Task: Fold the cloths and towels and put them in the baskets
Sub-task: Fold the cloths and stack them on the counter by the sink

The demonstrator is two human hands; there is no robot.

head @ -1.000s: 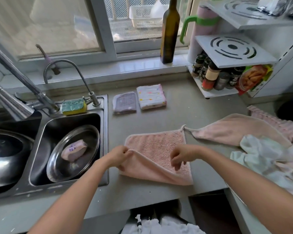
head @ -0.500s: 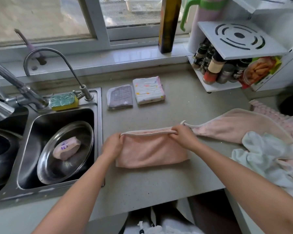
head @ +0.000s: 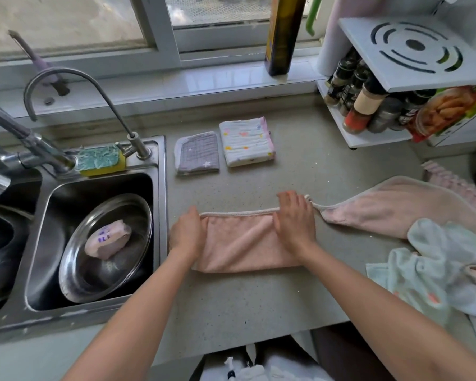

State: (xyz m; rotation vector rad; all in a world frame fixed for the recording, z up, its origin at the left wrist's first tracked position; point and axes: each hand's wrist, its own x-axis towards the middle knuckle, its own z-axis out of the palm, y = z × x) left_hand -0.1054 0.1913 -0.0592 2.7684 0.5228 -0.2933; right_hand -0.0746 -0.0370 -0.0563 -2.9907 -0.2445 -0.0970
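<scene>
A pink towel (head: 245, 243) lies folded in half on the grey counter (head: 259, 303) in front of me. My left hand (head: 187, 232) rests on its left end, fingers not clearly seen. My right hand (head: 294, 221) presses flat on its right end with straight fingers, near the hanging loop. Behind it lie two folded cloths side by side: a grey checked one (head: 197, 154) and a white one with coloured spots (head: 246, 141). Unfolded at the right are another pink towel (head: 396, 207), a pale blue cloth (head: 437, 259) and a pink ribbed cloth (head: 456, 185).
A steel sink (head: 160, 215) borders the counter on the left, holding a steel bowl (head: 105, 251) with a wrapped block. A sponge (head: 99, 160) and a tap (head: 135, 144) sit on the sink's rim. A dark bottle (head: 283, 37) stands on the sill. A white spice rack (head: 374, 105) fills the back right.
The towel's near half was lifted and folded over to the far edge. My hands moved forward with it, and my right hand has since flattened on the folded towel.
</scene>
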